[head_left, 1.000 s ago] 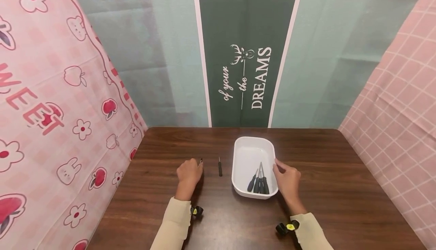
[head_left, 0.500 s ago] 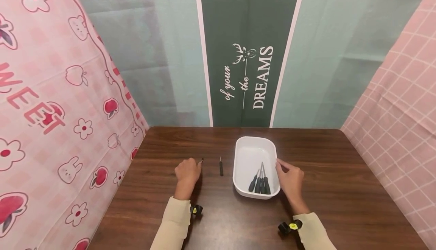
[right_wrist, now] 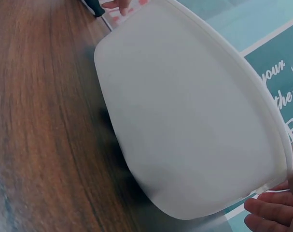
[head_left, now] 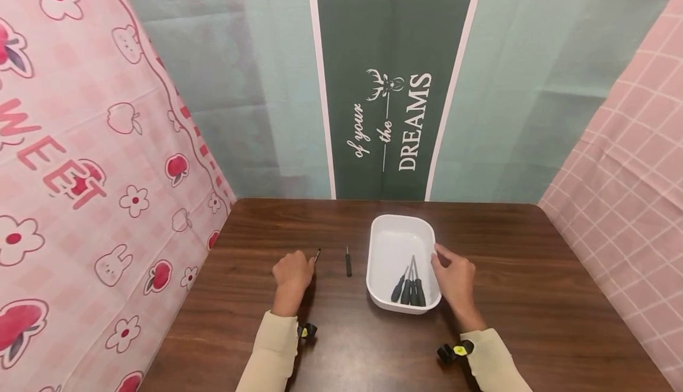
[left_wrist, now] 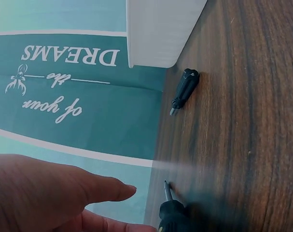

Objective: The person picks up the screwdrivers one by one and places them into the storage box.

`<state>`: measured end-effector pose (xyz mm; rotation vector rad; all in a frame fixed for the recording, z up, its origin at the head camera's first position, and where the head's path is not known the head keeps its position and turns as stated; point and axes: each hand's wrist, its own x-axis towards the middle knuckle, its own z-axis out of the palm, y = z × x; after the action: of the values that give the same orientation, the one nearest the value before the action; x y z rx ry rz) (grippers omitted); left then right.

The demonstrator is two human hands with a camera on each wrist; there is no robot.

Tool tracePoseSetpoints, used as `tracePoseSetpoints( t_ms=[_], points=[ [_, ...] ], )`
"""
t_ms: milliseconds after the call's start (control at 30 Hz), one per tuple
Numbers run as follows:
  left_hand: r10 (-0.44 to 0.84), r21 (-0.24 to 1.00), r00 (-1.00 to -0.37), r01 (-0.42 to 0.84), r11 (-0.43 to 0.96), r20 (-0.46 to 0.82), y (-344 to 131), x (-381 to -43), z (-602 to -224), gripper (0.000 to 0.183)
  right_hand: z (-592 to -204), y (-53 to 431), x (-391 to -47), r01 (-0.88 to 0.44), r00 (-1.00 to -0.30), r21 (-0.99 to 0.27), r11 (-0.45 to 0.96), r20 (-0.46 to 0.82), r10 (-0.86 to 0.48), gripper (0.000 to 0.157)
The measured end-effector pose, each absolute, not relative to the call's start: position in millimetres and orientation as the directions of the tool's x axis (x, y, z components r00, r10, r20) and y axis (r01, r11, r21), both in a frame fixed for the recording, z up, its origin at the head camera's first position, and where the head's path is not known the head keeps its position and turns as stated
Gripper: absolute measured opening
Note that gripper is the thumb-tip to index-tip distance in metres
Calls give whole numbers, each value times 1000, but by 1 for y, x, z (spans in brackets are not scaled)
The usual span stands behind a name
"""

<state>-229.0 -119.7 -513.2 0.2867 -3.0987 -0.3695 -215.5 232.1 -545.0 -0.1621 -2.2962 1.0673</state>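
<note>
My left hand (head_left: 293, 274) is over the table at left, right by a small black-handled screwdriver (head_left: 317, 255). In the left wrist view its thumb (left_wrist: 115, 189) stands apart from that screwdriver, and a fingertip lies right at the handle (left_wrist: 173, 216). A second small screwdriver (head_left: 349, 263) lies between this hand and a white rectangular tray (head_left: 377, 249). Several larger black-handled screwdrivers (head_left: 408, 291) lie inside the tray near its front. My right hand (head_left: 455, 273) pinches the tray's right rim, with fingers (right_wrist: 267, 209) just under the edge.
The dark wood table (head_left: 341, 344) ends at a green hanging cloth (head_left: 381, 178). A pink fruit-print cloth (head_left: 155, 226) hangs at left and a pink checked cloth (head_left: 619, 202) at right. Each wrist wears a black camera (head_left: 306, 331).
My left hand has drawn slightly left, so more of the small screwdriver beside it shows. The right hand stays at the tray's rim. The head view has shifted slightly.
</note>
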Motion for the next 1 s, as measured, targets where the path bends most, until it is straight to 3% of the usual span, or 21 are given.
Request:
tracePoseSetpoints(
  t_ms=[400, 1000],
  points=[
    [-179, 237, -984, -180, 955, -26, -126, -223, -514, 45, -545, 233, -220, -134, -849, -715, 686, 440, 292, 30],
    [-162, 260, -986, -165, 951, -34, -131, -211, -514, 47, -549, 234, -227, -146, -846, -705, 694, 453, 283, 30]
  ],
)
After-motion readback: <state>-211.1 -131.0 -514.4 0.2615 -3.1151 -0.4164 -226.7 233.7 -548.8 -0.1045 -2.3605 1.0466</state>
